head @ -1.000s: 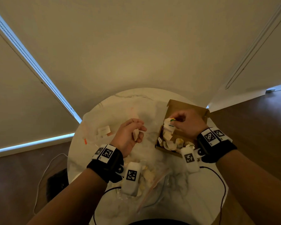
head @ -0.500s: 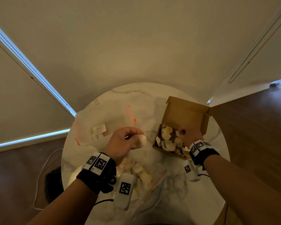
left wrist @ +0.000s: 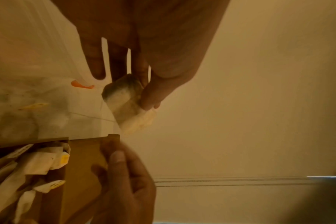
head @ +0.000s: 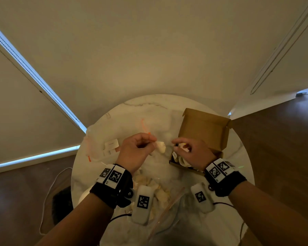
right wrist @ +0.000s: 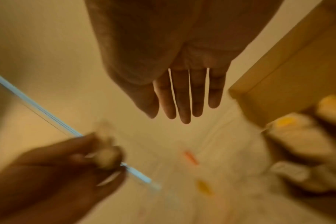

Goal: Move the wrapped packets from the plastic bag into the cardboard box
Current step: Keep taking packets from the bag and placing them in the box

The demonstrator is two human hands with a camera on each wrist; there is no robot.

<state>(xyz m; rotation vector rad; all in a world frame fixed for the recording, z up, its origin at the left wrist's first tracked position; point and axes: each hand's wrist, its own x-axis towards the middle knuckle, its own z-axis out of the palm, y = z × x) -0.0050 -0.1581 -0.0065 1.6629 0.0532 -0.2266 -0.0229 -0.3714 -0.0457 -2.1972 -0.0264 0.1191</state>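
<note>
My left hand (head: 154,142) pinches a pale wrapped packet (head: 160,147) between thumb and fingers above the middle of the table; the left wrist view shows that packet (left wrist: 125,100) hanging from the fingertips. My right hand (head: 176,145) hovers at the left edge of the open cardboard box (head: 203,128), close to the held packet. In the right wrist view its fingers (right wrist: 182,106) are straight and hold nothing. Several packets (left wrist: 38,165) lie in the box. The clear plastic bag (head: 167,197) with more packets (head: 155,185) lies near me, partly hidden by my wrists.
A second clear bag with orange marks and white labels (head: 103,144) lies at the left of the round marble table (head: 149,107). A wall stands just behind the table. Wooden floor and a cable (head: 48,192) are at the left.
My right hand has come up out of the box and moved left toward the packet in my left hand. The left hand kept its packet and shifted slightly right.
</note>
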